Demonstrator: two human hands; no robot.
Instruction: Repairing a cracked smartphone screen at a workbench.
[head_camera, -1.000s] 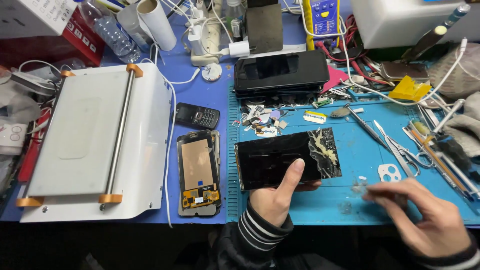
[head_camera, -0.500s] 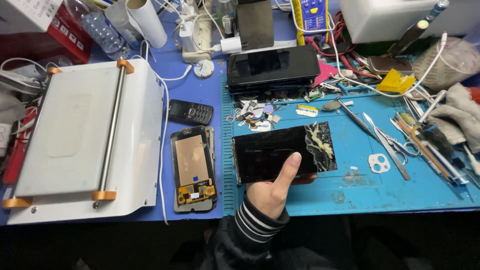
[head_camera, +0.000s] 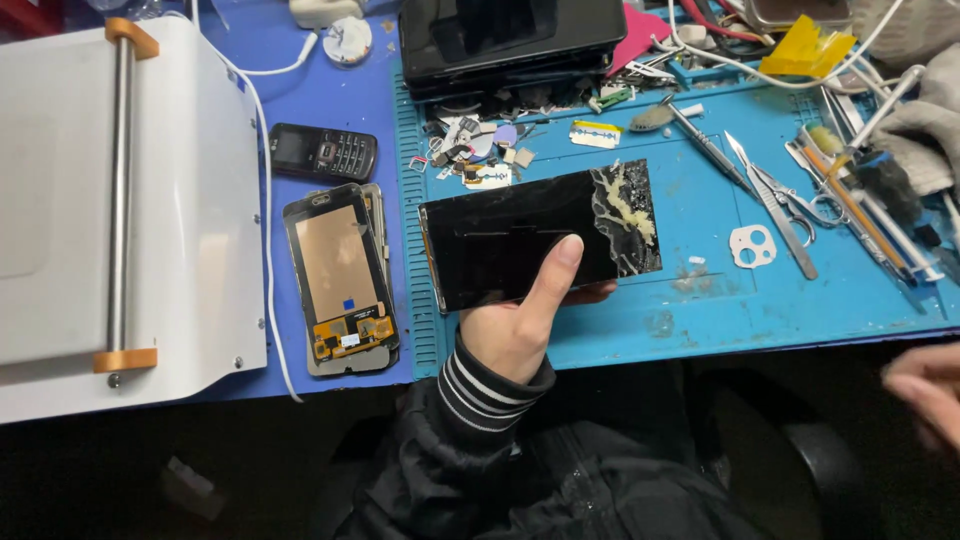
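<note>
My left hand (head_camera: 520, 320) grips a black phone screen panel (head_camera: 500, 240), thumb pressed on its front face. The panel lies level over the blue work mat (head_camera: 800, 290), and its right end carries cracked, yellowish glue residue (head_camera: 628, 215). My right hand (head_camera: 925, 390) is blurred at the lower right edge, off the bench and away from the panel; I see nothing in it, and its fingers look loosely curled.
A white laminating machine (head_camera: 120, 200) with a metal roller fills the left. Beside it lie an opened phone body (head_camera: 340, 280) and a small black keypad phone (head_camera: 322, 152). Tweezers, scissors (head_camera: 790, 200) and other tools sit right; a black device (head_camera: 520, 35) stands behind.
My right hand left the mat's right side and dropped to the lower right, below the bench edge. The view moved closer. My left hand keeps holding the panel.
</note>
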